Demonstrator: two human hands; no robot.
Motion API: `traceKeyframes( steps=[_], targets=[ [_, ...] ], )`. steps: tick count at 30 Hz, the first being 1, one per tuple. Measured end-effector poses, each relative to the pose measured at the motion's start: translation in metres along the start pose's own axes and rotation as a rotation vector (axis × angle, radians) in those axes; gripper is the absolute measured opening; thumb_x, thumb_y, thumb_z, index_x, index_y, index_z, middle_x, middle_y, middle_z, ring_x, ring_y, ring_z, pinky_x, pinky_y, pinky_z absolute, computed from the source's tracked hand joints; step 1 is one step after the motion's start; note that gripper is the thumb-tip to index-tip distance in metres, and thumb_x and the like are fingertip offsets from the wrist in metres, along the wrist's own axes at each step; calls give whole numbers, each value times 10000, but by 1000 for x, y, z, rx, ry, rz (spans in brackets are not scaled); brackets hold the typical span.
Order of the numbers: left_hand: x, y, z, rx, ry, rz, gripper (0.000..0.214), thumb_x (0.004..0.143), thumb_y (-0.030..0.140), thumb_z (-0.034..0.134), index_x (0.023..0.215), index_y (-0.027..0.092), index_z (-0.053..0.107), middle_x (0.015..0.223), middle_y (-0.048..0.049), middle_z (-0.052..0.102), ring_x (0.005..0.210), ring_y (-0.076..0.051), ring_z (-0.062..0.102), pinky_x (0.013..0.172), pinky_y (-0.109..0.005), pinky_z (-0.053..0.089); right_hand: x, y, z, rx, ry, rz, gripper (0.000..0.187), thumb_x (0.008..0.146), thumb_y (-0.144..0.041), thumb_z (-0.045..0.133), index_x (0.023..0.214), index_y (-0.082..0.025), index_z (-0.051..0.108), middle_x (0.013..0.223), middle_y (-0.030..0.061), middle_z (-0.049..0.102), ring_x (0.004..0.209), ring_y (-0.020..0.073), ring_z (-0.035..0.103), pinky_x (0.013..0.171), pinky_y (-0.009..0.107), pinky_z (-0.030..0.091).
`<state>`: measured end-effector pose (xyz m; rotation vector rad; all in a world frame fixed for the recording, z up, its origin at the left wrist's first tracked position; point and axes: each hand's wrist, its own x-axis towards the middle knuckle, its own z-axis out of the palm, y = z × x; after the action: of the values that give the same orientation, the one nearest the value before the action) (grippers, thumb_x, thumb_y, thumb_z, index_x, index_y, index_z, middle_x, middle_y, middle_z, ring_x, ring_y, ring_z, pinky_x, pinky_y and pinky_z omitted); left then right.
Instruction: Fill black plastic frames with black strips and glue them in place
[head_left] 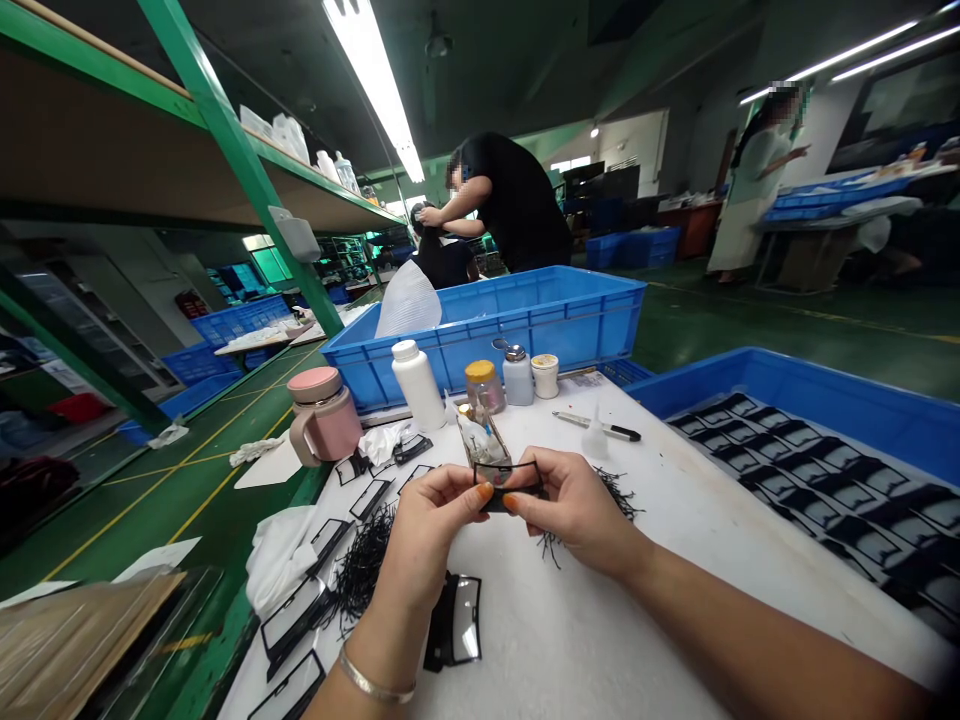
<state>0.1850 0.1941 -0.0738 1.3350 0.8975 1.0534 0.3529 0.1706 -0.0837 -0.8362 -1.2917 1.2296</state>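
Note:
Both my hands hold one small black rectangular frame (508, 482) with a clear window, above the white table (675, 520). My left hand (429, 530) pinches its left end with thumb and fingers closed. My right hand (574, 505) grips its right end, fingers curled round it. Below my left wrist lies another black-framed clear piece (454, 622). Piles of thin black strips (364, 570) lie to the left and behind my right hand (615, 492).
A pink mug (324, 412), a white bottle (417, 383), small jars (484, 385), a pen (598, 426) and a narrow tray (480, 438) stand behind my hands. Blue bins sit at the back (525, 320) and right (817, 400), the right one holding several black frames. Other people work beyond.

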Motion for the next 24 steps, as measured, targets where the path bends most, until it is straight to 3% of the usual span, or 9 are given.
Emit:
traceKeyframes(
  steps=[10,24],
  targets=[
    [0,1,-7,186,38,113,210,740,336,743,740,138,670,698,-29,630,678,-131,550,650,-234,445,0,3,2,66,-50,11,91,703,-131,651,777,-146,601,710,-6,616,527,94,572,494,210,463],
    [-1,0,-3,191,26,160,150,772,287,710,750,144,671,693,-17,628,665,-121,535,647,-223,420,0,3,1,11,-36,0,64,704,-132,636,753,-139,596,691,-5,620,526,82,535,485,197,457]
  ],
)
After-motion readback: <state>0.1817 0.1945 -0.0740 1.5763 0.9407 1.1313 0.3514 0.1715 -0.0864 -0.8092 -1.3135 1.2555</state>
